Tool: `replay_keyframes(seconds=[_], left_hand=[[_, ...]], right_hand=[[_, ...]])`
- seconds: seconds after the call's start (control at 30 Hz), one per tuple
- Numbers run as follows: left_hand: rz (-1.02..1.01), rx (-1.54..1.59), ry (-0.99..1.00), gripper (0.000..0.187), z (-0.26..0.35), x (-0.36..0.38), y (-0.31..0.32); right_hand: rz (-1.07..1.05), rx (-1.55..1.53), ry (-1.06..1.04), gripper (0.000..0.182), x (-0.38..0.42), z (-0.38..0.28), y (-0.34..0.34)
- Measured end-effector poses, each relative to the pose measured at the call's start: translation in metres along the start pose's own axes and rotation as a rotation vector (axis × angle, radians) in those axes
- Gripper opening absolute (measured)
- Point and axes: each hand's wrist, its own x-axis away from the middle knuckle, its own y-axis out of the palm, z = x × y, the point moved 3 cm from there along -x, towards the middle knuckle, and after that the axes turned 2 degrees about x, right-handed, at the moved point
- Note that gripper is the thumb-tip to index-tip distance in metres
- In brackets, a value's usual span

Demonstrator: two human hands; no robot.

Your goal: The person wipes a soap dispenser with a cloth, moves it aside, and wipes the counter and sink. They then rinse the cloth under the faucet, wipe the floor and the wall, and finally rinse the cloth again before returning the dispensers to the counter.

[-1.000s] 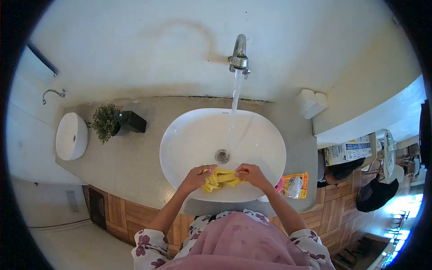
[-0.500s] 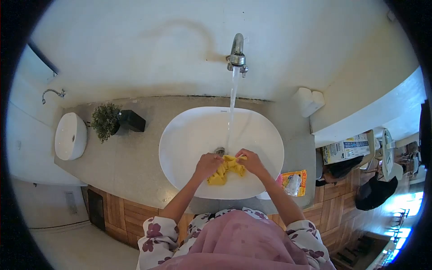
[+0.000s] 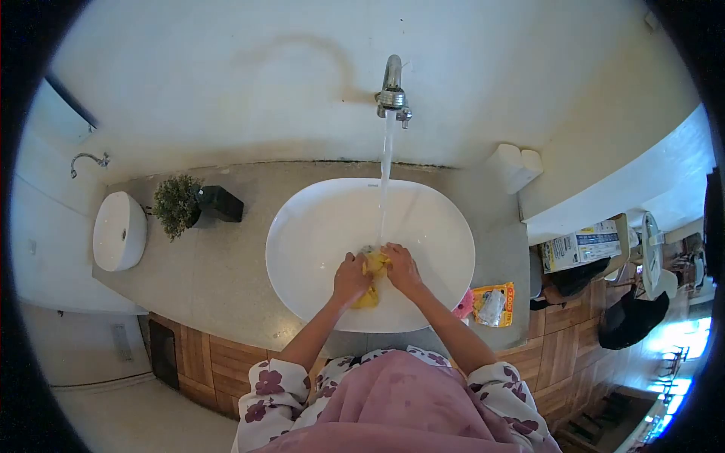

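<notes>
A yellow cloth (image 3: 367, 298) is bunched up between my two hands, low inside the white oval basin (image 3: 302, 226). My left hand (image 3: 352, 279) grips its left side, fingers curled into the fabric. On the other side my right hand (image 3: 401, 268) is closed on the cloth's upper right part. Water (image 3: 387, 151) runs from the metal tap (image 3: 392, 98) on the wall and falls close to the cloth and fingers. My hands mostly cover the drain.
Right of the basin lie a yellow-orange packet (image 3: 495, 304) and a pink object (image 3: 464, 303). A white dispenser (image 3: 516, 169) is at the wall. Leftward on the grey counter (image 3: 245, 272) are a potted plant (image 3: 175, 205), a dark box (image 3: 221, 204) and a second basin (image 3: 119, 231).
Both hands have drawn closer together and bunched the cloth, which was stretched between them before. My right hand shifted slightly left and up, nearer the water.
</notes>
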Motion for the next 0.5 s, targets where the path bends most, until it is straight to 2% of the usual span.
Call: replay_keyframes(seconds=[0.13, 0.2, 0.27, 0.37, 0.43, 0.5], left_hand=[[0.054, 0.020, -0.010, 0.030, -0.012, 0.011, -0.007], [0.085, -0.005, 0.017, 0.026, -0.028, 0.009, -0.007], [0.116, -0.029, 0.041, 0.022, -0.037, 0.010, -0.004], [0.056, 0.132, -0.065, 0.017, -0.035, 0.010, -0.014], [0.160, -0.041, 0.159, 0.017, -0.029, 0.004, -0.011], [0.214, -0.082, 0.224, 0.017, -0.023, -0.006, 0.001]], right_hand=[[-0.038, 0.047, -0.083, 0.031, -0.003, 0.001, -0.003], [-0.069, 0.183, -0.038, 0.021, -0.004, -0.006, -0.008], [-0.087, 0.152, -0.019, 0.018, -0.006, 0.003, -0.005], [-0.076, 0.107, 0.000, 0.011, -0.007, 0.019, -0.004], [-0.047, 0.093, 0.000, 0.009, -0.008, 0.019, -0.017], [0.006, 0.047, 0.002, 0.009, -0.005, 0.017, -0.040]])
